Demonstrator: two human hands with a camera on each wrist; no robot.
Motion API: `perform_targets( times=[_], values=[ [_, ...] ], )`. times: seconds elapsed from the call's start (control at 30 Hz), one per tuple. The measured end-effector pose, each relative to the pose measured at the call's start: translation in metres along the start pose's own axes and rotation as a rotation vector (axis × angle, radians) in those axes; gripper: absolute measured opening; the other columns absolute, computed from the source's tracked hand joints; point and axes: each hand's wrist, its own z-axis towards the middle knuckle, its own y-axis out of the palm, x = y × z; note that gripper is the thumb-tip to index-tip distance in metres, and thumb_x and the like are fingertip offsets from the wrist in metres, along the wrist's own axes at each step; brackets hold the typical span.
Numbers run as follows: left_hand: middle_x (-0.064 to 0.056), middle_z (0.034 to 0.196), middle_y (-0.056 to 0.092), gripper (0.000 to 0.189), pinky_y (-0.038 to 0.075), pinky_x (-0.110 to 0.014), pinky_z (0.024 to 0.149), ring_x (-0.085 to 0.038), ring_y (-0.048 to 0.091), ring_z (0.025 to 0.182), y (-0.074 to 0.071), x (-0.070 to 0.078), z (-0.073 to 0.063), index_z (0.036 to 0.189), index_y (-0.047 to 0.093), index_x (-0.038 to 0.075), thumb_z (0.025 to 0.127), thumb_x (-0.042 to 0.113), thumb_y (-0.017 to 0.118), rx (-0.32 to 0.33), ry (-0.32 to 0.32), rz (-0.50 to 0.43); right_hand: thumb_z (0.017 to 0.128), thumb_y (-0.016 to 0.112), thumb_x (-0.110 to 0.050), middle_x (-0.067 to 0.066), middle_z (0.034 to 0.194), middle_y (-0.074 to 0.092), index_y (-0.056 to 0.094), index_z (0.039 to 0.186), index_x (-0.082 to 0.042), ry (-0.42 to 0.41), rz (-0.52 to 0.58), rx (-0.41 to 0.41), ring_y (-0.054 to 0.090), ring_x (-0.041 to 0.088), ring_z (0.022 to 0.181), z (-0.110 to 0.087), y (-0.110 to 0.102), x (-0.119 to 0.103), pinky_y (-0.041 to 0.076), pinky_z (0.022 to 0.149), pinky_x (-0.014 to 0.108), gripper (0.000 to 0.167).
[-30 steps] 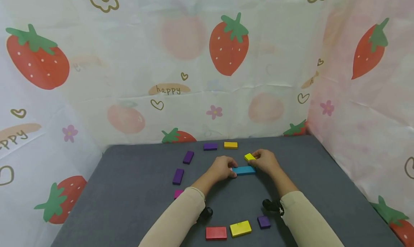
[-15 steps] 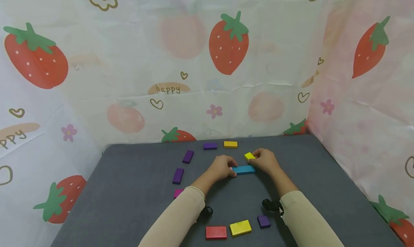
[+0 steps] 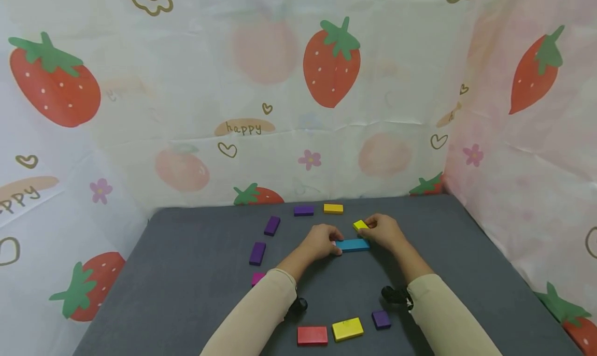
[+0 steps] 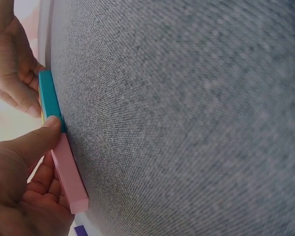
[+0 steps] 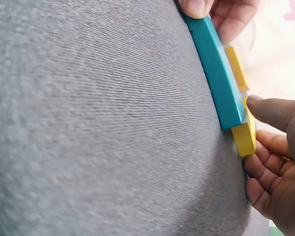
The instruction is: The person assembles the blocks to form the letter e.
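Near the far middle of the table, my left hand [image 3: 321, 241] pinches the near end of a flat blue block [image 3: 353, 245], thumb on its face. Against that end sits a pink block [image 4: 70, 172], in line with the blue one, with the left fingers behind it; in the head view the hand hides most of it. My right hand [image 3: 383, 231] holds a small yellow block [image 3: 360, 225] between thumb and fingers. In the right wrist view this yellow block [image 5: 244, 140] lies right behind the blue block's [image 5: 216, 73] right end.
Purple blocks [image 3: 257, 253] and an orange-yellow block [image 3: 333, 209] form a curve at the back and left. A magenta block [image 3: 258, 279] shows partly behind the left sleeve. A red [image 3: 312, 336], a yellow [image 3: 347, 329] and a purple block [image 3: 381, 319] lie in front.
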Motion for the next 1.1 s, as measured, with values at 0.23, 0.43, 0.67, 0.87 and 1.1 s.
perform_targets(
  times=[0.23, 0.43, 0.67, 0.87, 1.1],
  values=[
    [0.004, 0.105, 0.071, 0.026, 0.053, -0.034, 0.089, -0.010, 0.061, 0.092, 0.000, -0.002, 0.000, 0.111, 0.077, 0.018, 0.086, 0.019, 0.084, -0.002, 0.004, 0.002, 0.098, 0.070, -0.032, 0.023, 0.132, 0.062, 0.060, 0.135, 0.002, -0.043, 0.004, -0.039, 0.060, 0.039, 0.120, 0.007, -0.008, -0.004, 0.052, 0.096, 0.052, 0.052],
    [0.005, 0.106, 0.072, 0.027, 0.053, -0.033, 0.090, -0.010, 0.061, 0.093, 0.001, -0.005, 0.000, 0.112, 0.077, 0.018, 0.086, 0.019, 0.085, -0.002, 0.008, -0.013, 0.100, 0.068, -0.028, 0.023, 0.134, 0.061, 0.058, 0.139, 0.001, -0.133, -0.022, -0.060, 0.058, 0.040, 0.124, 0.018, -0.015, -0.011, 0.049, 0.101, 0.055, 0.050],
    [0.003, 0.104, 0.073, 0.028, 0.053, -0.031, 0.086, -0.011, 0.062, 0.092, 0.000, -0.004, 0.000, 0.110, 0.077, 0.017, 0.084, 0.017, 0.086, 0.009, 0.028, -0.016, 0.100, 0.068, -0.023, 0.020, 0.139, 0.060, 0.058, 0.140, -0.001, -0.208, -0.059, -0.079, 0.054, 0.040, 0.128, 0.030, -0.019, -0.025, 0.047, 0.103, 0.056, 0.047],
    [0.004, 0.106, 0.074, 0.028, 0.053, -0.031, 0.087, -0.011, 0.063, 0.094, 0.001, -0.004, -0.001, 0.111, 0.077, 0.017, 0.084, 0.018, 0.086, 0.015, 0.036, -0.003, 0.101, 0.067, -0.020, 0.020, 0.141, 0.056, 0.057, 0.142, -0.001, -0.255, -0.062, -0.101, 0.051, 0.041, 0.131, 0.039, -0.017, -0.030, 0.046, 0.105, 0.056, 0.047],
    [0.004, 0.106, 0.074, 0.029, 0.053, -0.032, 0.088, -0.012, 0.064, 0.095, 0.000, -0.006, -0.001, 0.110, 0.077, 0.017, 0.083, 0.017, 0.087, 0.016, 0.035, -0.021, 0.101, 0.066, -0.019, 0.019, 0.142, 0.056, 0.055, 0.143, 0.000, -0.270, -0.043, -0.125, 0.050, 0.041, 0.133, 0.053, -0.011, -0.032, 0.046, 0.106, 0.055, 0.047]
  ],
)
